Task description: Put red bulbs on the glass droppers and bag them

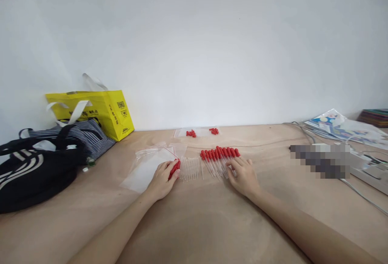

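My left hand (163,180) rests on the table with its fingers curled around a small cluster of red rubber bulbs (174,168). Just right of it, several bare glass dropper tubes (189,168) lie side by side. Further right is a slanted row of glass droppers with red bulbs (218,153). My right hand (245,176) lies at the right end of that row, its fingers bent and apart over the tubes. It hides part of the last droppers. Under and beside my left hand is a clear zip bag (145,173).
Against the wall lies another clear bag with tubes and red bulbs (190,134). At left stand a yellow bag (118,114), a striped bag (98,140) and a black bag (39,179). A power strip (371,175), cables and printed packets (336,124) lie at right.
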Motion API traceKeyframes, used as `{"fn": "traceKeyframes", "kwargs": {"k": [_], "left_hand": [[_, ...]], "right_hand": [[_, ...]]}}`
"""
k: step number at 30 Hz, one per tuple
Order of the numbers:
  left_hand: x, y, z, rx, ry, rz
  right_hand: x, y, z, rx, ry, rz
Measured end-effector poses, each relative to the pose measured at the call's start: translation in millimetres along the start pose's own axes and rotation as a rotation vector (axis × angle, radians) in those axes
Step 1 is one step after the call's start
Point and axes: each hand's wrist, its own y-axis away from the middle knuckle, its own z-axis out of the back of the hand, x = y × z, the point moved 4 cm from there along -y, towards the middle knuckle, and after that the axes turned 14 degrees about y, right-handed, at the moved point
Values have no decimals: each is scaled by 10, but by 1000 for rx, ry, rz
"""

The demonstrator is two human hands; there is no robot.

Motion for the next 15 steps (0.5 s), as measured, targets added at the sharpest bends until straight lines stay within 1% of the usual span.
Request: {"fn": "traceKeyframes", "kwargs": {"k": [3,7,11,13,15], "left_hand": [[-33,3,-72,-28,30,34],[-112,22,-163,-29,53,52],[-197,36,-192,-38,103,76],[-190,32,-168,-53,100,105],[-151,25,-119,-67,90,125]], "right_hand": [[275,-17,-18,69,4,58],[567,-152,-110,236,53,10],[695,-326,-193,406,125,-89],[716,-381,-217,478,145,-123],[726,-417,-227,521,155,-142]]}}
